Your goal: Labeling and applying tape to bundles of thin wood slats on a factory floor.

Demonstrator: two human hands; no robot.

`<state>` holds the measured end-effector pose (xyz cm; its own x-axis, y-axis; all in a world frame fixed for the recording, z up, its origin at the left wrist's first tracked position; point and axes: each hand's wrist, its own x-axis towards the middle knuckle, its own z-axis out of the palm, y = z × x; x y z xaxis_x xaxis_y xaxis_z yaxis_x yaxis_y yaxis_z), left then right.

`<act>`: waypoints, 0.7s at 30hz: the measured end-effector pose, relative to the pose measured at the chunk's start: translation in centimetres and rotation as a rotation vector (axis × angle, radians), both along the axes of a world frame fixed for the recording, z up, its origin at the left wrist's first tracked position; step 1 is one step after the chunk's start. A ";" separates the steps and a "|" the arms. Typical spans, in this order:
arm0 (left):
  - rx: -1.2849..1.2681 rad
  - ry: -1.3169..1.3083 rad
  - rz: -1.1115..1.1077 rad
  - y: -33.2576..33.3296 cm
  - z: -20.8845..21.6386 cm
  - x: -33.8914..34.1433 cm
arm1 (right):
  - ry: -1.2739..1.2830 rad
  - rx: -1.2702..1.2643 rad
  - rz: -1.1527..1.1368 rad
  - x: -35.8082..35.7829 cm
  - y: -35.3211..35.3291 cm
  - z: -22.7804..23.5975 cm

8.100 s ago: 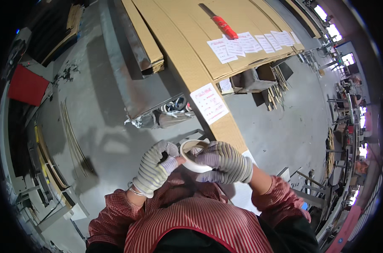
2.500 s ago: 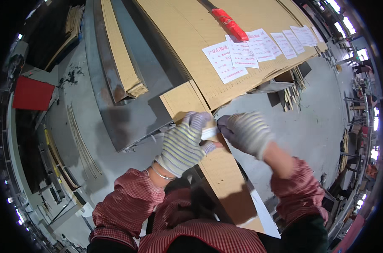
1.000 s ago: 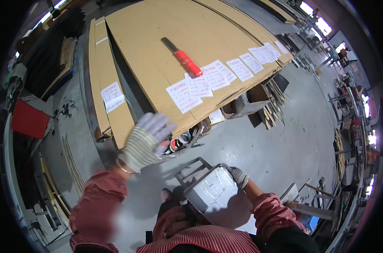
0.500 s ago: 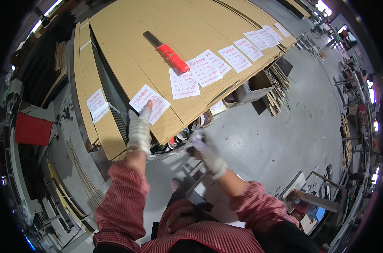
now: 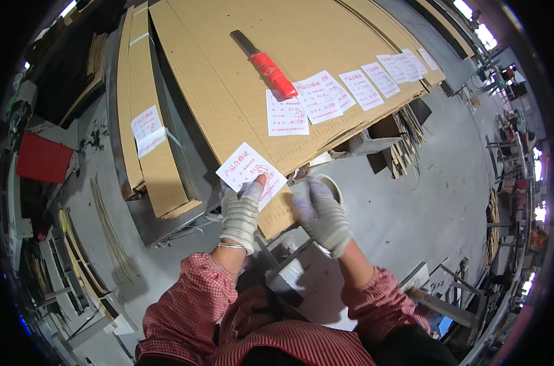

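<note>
Labelling the cardboard (image 5: 280, 216) seems the step in hand; the next move calls for a steady hold. The left hand (image 5: 239, 221), grip narrow, pins near the cardboard's end a slanted white label (image 5: 243, 169) with red print; the right hand (image 5: 323, 221), blurred, seems to hold a white roll (image 5: 338, 189).

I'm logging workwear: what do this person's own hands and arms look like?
The left hand and right hand wear pale striped, purplish-fingered gloves. A thin silvery bracelet circles the left wrist. Red checked sleeves cover the forearms, with dark cloth above.
</note>
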<state>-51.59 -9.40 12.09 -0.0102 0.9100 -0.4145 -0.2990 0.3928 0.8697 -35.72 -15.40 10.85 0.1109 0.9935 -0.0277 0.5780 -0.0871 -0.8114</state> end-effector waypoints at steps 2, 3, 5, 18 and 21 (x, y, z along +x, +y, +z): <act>-0.025 0.016 0.021 0.1 -0.6 -1.7 | -0.138 -0.101 0.203 -1.8 1.9 3.8; -0.047 0.014 0.010 0.2 -1.0 -1.9 | -0.274 -0.221 0.265 -1.9 2.4 5.2; -0.018 0.050 0.003 0.0 -1.1 -1.2 | -0.416 -0.342 0.317 -1.2 3.3 5.6; -0.062 0.126 -0.105 -5.9 4.8 -2.7 | 0.909 -0.372 0.286 6.2 -2.9 8.4; 0.462 0.293 -0.206 -8.3 8.6 -4.5 | 0.881 -0.287 0.813 1.4 0.2 13.7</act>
<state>-56.08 -17.66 20.72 0.1316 0.9911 0.0196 0.0224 -0.0227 0.9995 -34.29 -15.21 24.52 -0.7035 0.7107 -0.0084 -0.1875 -0.1969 -0.9623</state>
